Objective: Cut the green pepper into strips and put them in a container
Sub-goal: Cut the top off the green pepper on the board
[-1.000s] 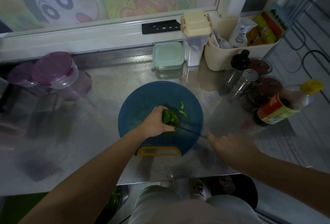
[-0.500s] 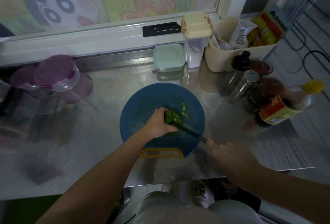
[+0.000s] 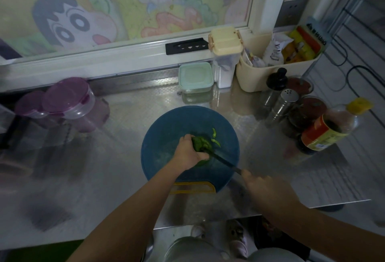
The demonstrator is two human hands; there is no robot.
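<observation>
The chief danger sits at the left hand [image 3: 190, 151], whose fingers are curled down over the dark green pepper [image 3: 200, 143], pinning it to the round blue plastic cutting board [image 3: 164, 134]. The tip of the thin dark-bladed knife [image 3: 224, 162] meets the pepper right beside those fingertips, so a blade that skids on the glossy skin, or is drawn too close, would probably nick a finger. The right hand [image 3: 268, 188] is wrapped round the knife's handle, which is hidden inside the fist, well apart from the pinning grip on its near-right side. Steering the tip from that far back looks imprecise, and the light is dim. Pressed unevenly, the pepper could roll or shoot out from under the palm, and the board might slide on the shiny stainless steel counter [image 3: 125, 120]. Only part of the pepper shows, poking out past the fingertips on the far side of the holding hand. Its long axis seems to run from the near side of that grip to the far side, crossing the blade's line at an angle; I cannot tell which end bears the stem. Two pale green curved strips [image 3: 216, 142] lie on the board just beyond the grip.
</observation>
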